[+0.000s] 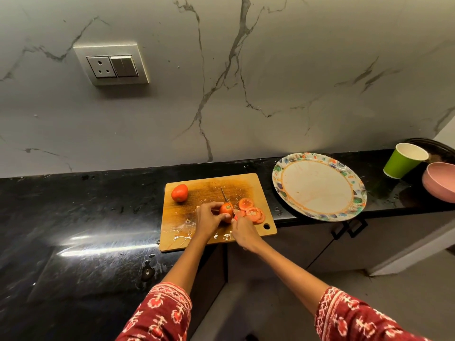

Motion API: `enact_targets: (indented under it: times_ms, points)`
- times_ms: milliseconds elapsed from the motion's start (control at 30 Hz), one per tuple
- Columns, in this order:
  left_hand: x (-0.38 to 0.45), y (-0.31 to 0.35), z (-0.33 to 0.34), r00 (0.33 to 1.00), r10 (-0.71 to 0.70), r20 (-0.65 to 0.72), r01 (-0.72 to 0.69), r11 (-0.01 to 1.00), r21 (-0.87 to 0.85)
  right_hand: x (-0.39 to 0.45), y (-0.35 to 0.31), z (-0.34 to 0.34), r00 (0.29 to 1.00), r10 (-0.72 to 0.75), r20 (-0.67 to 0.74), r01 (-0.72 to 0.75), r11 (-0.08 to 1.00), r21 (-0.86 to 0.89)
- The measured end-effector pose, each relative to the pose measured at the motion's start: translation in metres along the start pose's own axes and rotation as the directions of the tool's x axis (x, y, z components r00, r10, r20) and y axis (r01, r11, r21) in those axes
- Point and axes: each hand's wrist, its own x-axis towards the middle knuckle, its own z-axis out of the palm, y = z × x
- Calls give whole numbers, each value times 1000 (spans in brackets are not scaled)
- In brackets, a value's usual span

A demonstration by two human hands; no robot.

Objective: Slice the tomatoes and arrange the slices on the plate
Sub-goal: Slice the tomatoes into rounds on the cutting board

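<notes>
A wooden cutting board (197, 232) lies on the black counter. My left hand (208, 217) grips a partly cut tomato (226, 209) near the board's middle. My right hand (243, 233) holds a knife (225, 196) whose blade rests across that tomato, tip pointing away from me. Several cut slices (252, 210) lie just right of the tomato. A whole tomato (179, 192) sits at the board's far left corner. The floral-rimmed plate (354, 193) stands to the right with no slices on it.
A green paper cup (401, 160) and a pink bowl (440, 183) stand at the far right, beside a dark tray. The counter edge runs just under the board and plate. A wall socket (112, 66) is mounted on the marble backsplash.
</notes>
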Motion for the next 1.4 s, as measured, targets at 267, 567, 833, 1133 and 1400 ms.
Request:
enact_targets:
  times_ms: [267, 567, 833, 1133, 1400]
  points:
    - [1, 1, 0, 999, -34, 16, 34, 999, 11, -4, 13, 6, 1000, 18, -7, -18, 999, -35]
    - [0, -3, -1, 999, -49, 3, 49, 999, 6, 5, 7, 7, 1000, 3, -12, -4, 998, -64]
    - [2, 0, -3, 999, -48, 10, 48, 999, 10, 6, 16, 10, 1000, -4, -19, 3, 996, -86]
    - [4, -1, -1, 998, -64, 1, 64, 998, 0, 3, 22, 14, 1000, 10, -10, -10, 997, -76]
    - [3, -5, -2, 998, -62, 0, 62, 998, -16, 10, 18, 15, 999, 30, 20, -27, 994, -109]
